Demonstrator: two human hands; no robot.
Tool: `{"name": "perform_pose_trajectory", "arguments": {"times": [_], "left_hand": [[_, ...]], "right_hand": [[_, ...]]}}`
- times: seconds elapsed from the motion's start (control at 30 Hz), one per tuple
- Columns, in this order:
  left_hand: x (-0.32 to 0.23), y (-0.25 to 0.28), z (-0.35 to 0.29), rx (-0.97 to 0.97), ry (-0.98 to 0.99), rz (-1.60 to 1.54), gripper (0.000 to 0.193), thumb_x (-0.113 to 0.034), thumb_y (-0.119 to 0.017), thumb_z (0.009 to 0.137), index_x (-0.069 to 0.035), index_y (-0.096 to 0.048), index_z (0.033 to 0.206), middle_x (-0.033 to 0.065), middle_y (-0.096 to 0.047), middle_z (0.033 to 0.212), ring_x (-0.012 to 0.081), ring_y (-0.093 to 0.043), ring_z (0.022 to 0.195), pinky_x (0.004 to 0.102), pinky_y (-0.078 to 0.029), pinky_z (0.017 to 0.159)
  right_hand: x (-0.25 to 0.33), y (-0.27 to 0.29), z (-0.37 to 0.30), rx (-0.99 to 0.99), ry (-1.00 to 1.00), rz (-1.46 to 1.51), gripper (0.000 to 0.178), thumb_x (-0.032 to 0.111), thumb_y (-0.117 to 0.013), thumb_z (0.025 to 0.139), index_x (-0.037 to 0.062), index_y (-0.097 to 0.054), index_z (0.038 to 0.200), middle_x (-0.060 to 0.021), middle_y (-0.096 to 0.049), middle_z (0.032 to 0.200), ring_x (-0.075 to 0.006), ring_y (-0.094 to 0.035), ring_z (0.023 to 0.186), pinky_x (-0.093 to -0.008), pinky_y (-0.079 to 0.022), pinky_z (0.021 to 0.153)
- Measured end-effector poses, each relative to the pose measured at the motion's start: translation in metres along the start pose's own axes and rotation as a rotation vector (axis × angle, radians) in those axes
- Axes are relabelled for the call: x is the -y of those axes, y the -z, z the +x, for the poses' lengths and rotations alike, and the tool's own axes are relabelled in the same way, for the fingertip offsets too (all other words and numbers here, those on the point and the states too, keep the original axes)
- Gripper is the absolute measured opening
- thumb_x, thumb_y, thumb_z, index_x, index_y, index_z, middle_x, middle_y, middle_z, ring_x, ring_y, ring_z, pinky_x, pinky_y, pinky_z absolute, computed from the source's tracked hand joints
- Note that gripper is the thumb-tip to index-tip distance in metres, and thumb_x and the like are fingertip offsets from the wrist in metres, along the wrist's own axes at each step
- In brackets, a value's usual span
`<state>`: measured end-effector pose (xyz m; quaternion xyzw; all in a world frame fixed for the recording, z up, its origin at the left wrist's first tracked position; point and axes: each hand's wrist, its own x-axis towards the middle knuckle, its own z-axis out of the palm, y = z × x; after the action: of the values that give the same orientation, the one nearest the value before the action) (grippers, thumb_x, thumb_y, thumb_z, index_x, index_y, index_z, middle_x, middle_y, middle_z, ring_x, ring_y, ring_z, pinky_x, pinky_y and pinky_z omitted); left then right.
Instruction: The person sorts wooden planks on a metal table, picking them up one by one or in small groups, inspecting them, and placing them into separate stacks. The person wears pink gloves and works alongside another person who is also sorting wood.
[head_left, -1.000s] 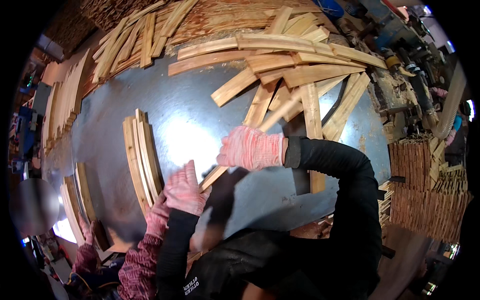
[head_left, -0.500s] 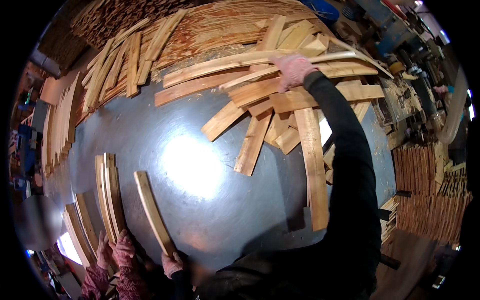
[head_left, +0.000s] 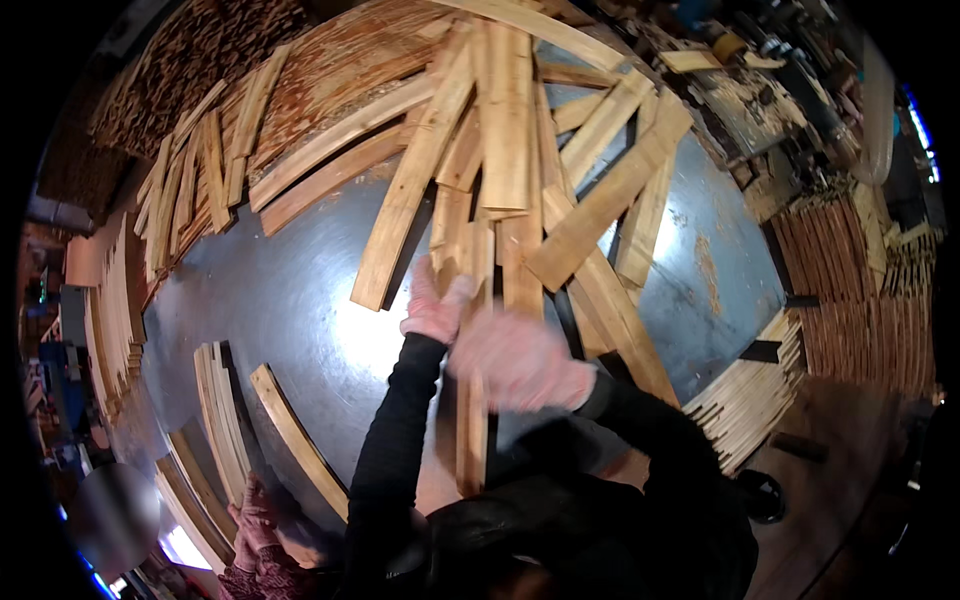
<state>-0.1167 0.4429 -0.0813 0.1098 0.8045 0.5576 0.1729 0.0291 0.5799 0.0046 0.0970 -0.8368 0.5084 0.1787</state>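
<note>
My left hand (head_left: 436, 306), in a pale pink glove, lies at the near ends of the loose boards, thumb and fingers spread apart. Beside it, my right hand (head_left: 522, 362) is smeared by motion, and its fingers cannot be made out. A narrow board (head_left: 471, 440) runs beneath the right hand toward me. Around both hands fans a heap of flat wooden boards, among them a long one (head_left: 415, 190) slanting left, a wide one (head_left: 505, 120) pointing away from me and another (head_left: 612, 195) crossing to the right. A single strip (head_left: 298, 440) rests on the metal table left of my left forearm.
A co-worker's gloved hands (head_left: 258, 515) are at upright strips (head_left: 220, 410) at the lower left. The grey metal table (head_left: 270, 285) reaches a board stack (head_left: 118, 300) on the left. Stacked wood (head_left: 850, 290) and machinery (head_left: 790, 110) stand right.
My right hand has come back from the far heap toward me, and its boards have swung round to point nearer. My left hand has let go of the strip and moved to the heap.
</note>
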Motion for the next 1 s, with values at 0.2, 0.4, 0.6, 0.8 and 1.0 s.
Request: {"name": "perform_pose_trajectory", "arguments": {"times": [0.2, 0.4, 0.6, 0.8, 1.0], "left_hand": [[-0.066, -0.048, -0.040, 0.098, 0.142, 0.674, 0.100, -0.045, -0.078, 0.075, -0.003, -0.022, 0.146, 0.0272, -0.043, 0.138, 0.0429, -0.045, 0.126, 0.0467, -0.041, 0.104], [-0.065, -0.025, -0.132, 0.314, 0.386, 0.873, 0.090, -0.023, -0.073, 0.078, -0.009, -0.019, 0.148, 0.0225, -0.046, 0.135, 0.0386, -0.048, 0.126, 0.0504, -0.044, 0.101], [0.002, 0.038, -0.197, -0.131, 0.279, 0.418, 0.066, -0.003, -0.059, 0.080, -0.003, -0.038, 0.143, 0.0220, -0.056, 0.119, 0.0343, -0.060, 0.100, 0.0369, -0.049, 0.092], [-0.047, 0.044, -0.186, -0.198, 0.079, -0.437, 0.039, 0.004, -0.060, 0.081, -0.005, -0.051, 0.119, 0.0068, -0.060, 0.096, 0.0184, -0.061, 0.077, 0.0319, -0.053, 0.070], [-0.065, -0.016, -0.196, -0.039, 0.024, -0.696, 0.034, -0.016, -0.065, 0.093, -0.006, -0.051, 0.122, 0.0060, -0.060, 0.104, 0.0166, -0.061, 0.084, 0.0323, -0.053, 0.075]], "right_hand": [[-0.074, 0.158, 0.012, -0.888, -1.138, -0.338, 0.110, 0.062, -0.064, 0.082, -0.0098, -0.015, 0.149, -0.0319, -0.025, 0.153, -0.0397, -0.030, 0.141, -0.0389, -0.029, 0.114], [-0.137, 0.140, 0.072, -0.748, -1.387, -0.568, 0.111, 0.046, -0.074, 0.070, -0.0094, -0.017, 0.148, -0.0327, -0.035, 0.146, -0.0405, -0.038, 0.135, -0.0393, -0.031, 0.112], [-0.009, 0.138, -0.036, -0.289, -1.094, -0.433, 0.100, 0.029, -0.073, 0.073, 0.0056, -0.016, 0.152, -0.0298, -0.037, 0.145, -0.0429, -0.049, 0.124, -0.0437, -0.042, 0.105], [0.043, 0.076, -0.155, 0.023, -1.164, -0.683, 0.105, 0.020, -0.077, 0.071, 0.0156, -0.015, 0.155, -0.0262, -0.040, 0.143, -0.0426, -0.052, 0.122, -0.0441, -0.045, 0.103], [0.141, 0.079, -0.137, -0.051, -1.138, -0.208, 0.099, 0.021, -0.076, 0.071, 0.0119, -0.020, 0.153, -0.0239, -0.048, 0.130, -0.0433, -0.055, 0.114, -0.0458, -0.047, 0.100]]}}
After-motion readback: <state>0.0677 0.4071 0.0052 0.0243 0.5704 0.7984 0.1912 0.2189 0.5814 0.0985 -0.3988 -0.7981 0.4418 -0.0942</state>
